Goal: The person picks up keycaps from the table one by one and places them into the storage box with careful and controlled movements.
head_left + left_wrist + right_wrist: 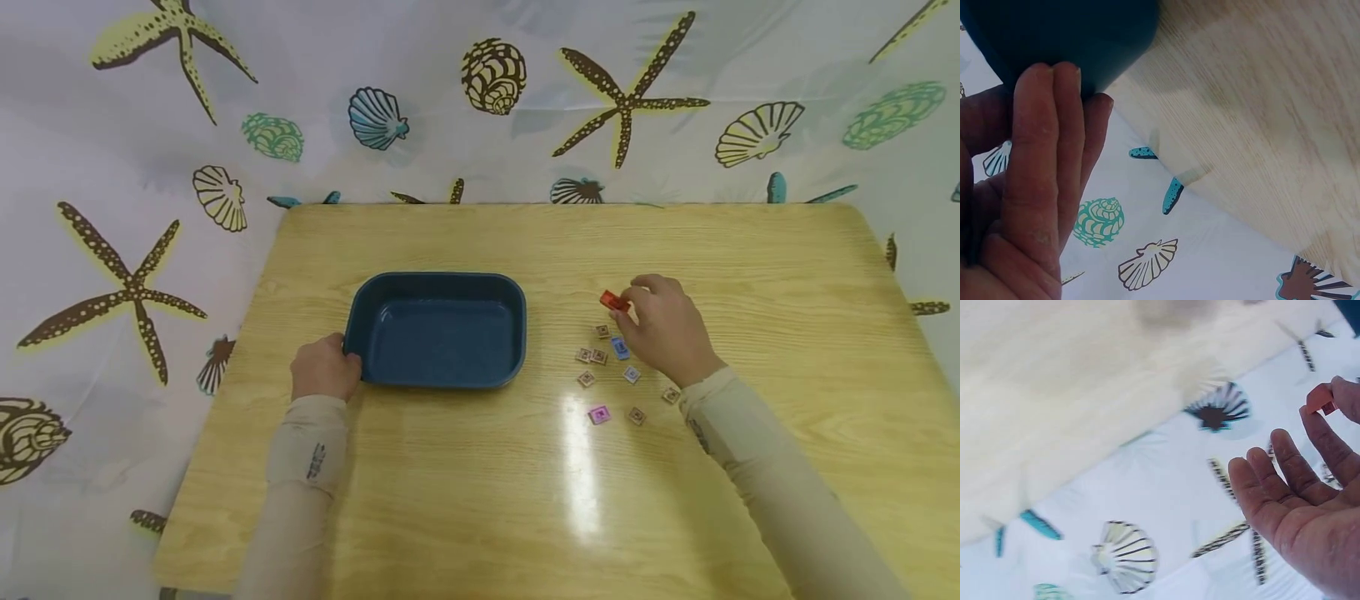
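A deep blue rectangular dish [435, 387] with rounded corners sits left of centre on the table. My left hand [326, 368] grips its left side near the front corner; in the left wrist view several fingers [1035, 150] lie along its outer wall. Between thumb and index finger, my right hand [667, 327] pinches a small red plastic piece [613, 301], raised over the table. The right wrist view shows this red piece [1319, 399] at the fingertips, with the other fingers spread apart. Just below that hand lies a small blue piece [620, 348].
Several small square pieces lie scattered right of the dish, among them a pink one [599, 414], a pale blue one [632, 374] and a brownish one [637, 416]. The wooden table [480, 500] meets a sheet [315, 50] printed with shells and starfish at its back and sides.
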A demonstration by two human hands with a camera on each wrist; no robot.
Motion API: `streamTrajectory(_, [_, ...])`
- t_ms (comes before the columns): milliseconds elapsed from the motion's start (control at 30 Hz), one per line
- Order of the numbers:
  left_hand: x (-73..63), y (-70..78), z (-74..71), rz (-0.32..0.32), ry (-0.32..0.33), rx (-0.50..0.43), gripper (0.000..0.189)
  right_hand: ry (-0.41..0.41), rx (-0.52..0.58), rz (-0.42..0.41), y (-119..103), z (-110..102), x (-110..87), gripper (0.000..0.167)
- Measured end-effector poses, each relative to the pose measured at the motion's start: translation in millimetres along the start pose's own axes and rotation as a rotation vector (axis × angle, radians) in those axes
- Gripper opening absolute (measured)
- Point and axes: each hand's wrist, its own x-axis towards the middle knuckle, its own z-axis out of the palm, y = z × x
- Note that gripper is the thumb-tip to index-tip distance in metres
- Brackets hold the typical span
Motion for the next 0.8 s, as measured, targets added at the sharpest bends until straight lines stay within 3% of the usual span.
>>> streamTrajectory(200, [-0.4, 1.5, 0.0, 0.013, 0.011, -0.011, 0.040, 0.023, 0.030, -0.130, -45, 6, 42.3, 0.019])
streamTrajectory(333, [-1.3, 0.6, 0.7, 0.017, 0.016, -0.006, 0.039, -0.032, 0.012, -0.194, -76, 18, 61.6, 0.020])
streamTrajectory(600, [2.6, 1.6, 1.5, 0.030, 0.042, 0.010, 0.035, -0.181, -0.091, -0.259, -120, 47, 81.1, 0.022])
streamTrajectory(800, [3.1, -1.1, 1.9, 0.014, 0.014, 0.009, 0.037, -0.215, -0.114, -0.292, -138, 58, 87.8, 0.022])
